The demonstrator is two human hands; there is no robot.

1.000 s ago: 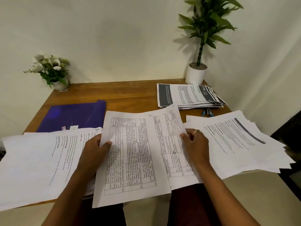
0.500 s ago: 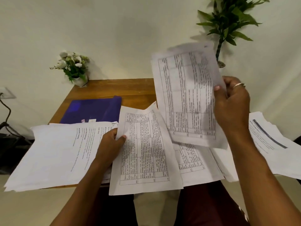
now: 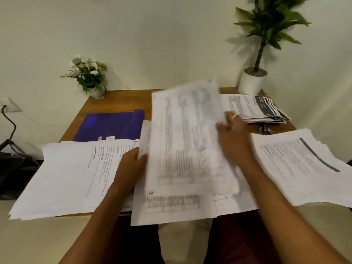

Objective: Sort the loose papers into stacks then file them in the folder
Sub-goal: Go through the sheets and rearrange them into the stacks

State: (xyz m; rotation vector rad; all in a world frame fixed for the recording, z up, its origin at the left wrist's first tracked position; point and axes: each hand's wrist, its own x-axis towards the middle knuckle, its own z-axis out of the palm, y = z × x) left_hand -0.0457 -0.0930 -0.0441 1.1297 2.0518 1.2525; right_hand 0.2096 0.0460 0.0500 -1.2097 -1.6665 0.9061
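Half a sec ago the right hand (image 3: 234, 138) had the table-printed sheet (image 3: 186, 138) lifted high against the wall. Now that sheet is swung down and hangs low and tilted over the centre pile (image 3: 171, 208), just right of the purple folder (image 3: 112, 126). It's prob. being laid w/ the other grid-printed pages, so sorting is under way and filing not begun. The folder lies flat on the bench (image 3: 122, 100) w/ no page going into it. The left hand (image 3: 131, 164) is as before: it grips the centre pile's left edge, thumb on top. Other loose papers sit where they were: the left stack (image 3: 66, 178) in front of the folder, nearer the person; the right stack (image 3: 304, 168) well right of the folder; the dark-header stack (image 3: 253, 109) right of the folder, toward the wall. Hard to make out: sheet and right hand are motion-blurred, so can't tell if the fingers pinch the sheet or have let go; the print is unreadable. The sheet covers most of the centre pile, so page count is unknown. The folder's near edge is under the left stack. A small blue item (image 3: 264, 129) beside the dark-header stack could be a pen or a clip, unclear. The right stack's far corner is cut off by the frame.
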